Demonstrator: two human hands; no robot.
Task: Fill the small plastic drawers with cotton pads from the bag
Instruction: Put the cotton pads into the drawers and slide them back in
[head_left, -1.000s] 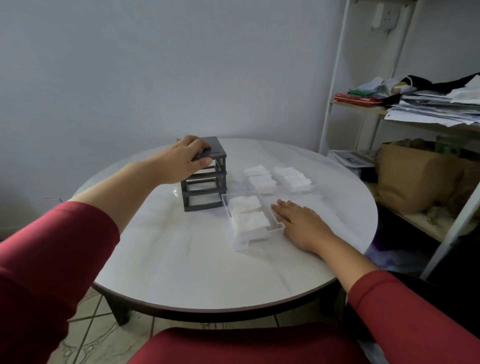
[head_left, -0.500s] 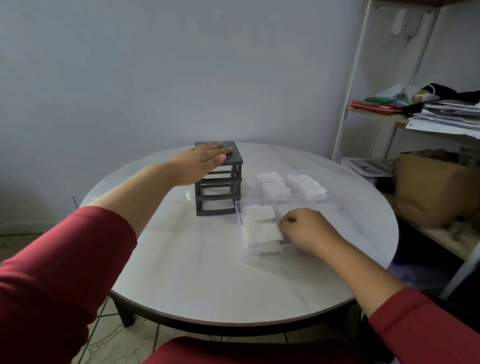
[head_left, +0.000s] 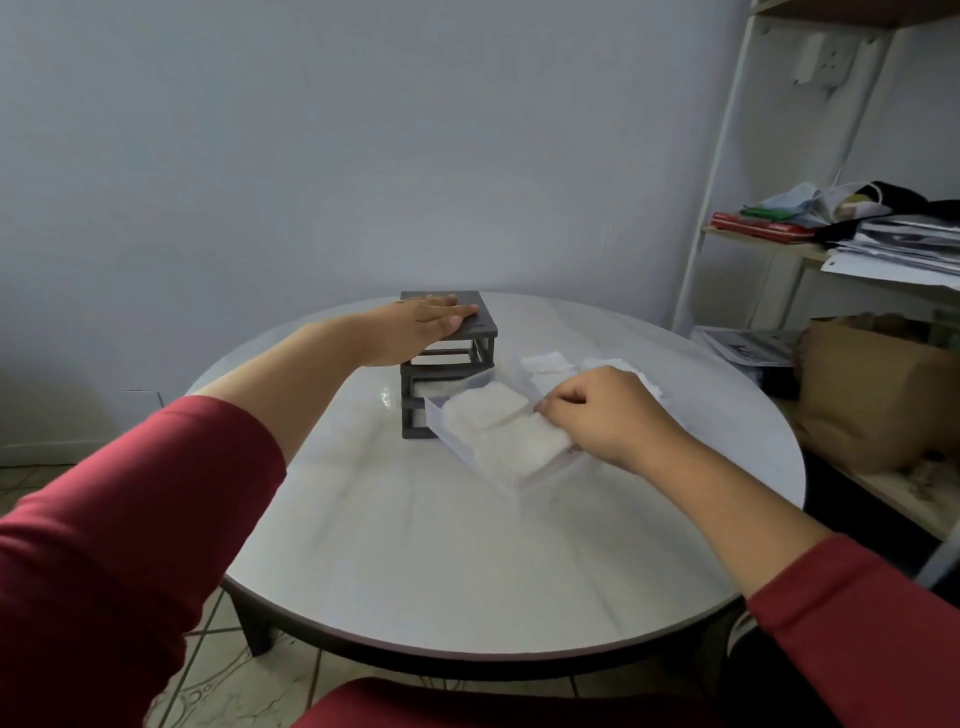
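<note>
1. Left hand (head_left: 422, 323) laid flat, fingers spread, on top of the dark drawer frame (head_left: 448, 364); pressing down rather than gripping, apparently to steady the frame.
2. Right hand (head_left: 605, 415) curled around the right side of the clear plastic drawer (head_left: 501, 441), fingers bent over its rim; grasping it, with the drawer seemingly lifted or tilted off the desk (head_left: 467, 545), though the lower edge is too blurred to be sure.
3. Drawer loaded with two stacks of white cotton pads (head_left: 506, 423); far short end just in front of the frame's open slots, near end angled toward the wearer and to the right.
4. Long axis of the drawer running diagonally, not yet square with the slot opening; likely needs turning to the left so the far end faces straight in before sliding.
5. Right hand clearly nearer the drawer and already holding it; left hand well placed to brace the frame against the push.
6. More cotton pads in further clear drawers (head_left: 550, 366) just behind the right hand, apart from the frame.
7. No bag of pads identifiable on the desk.
</note>
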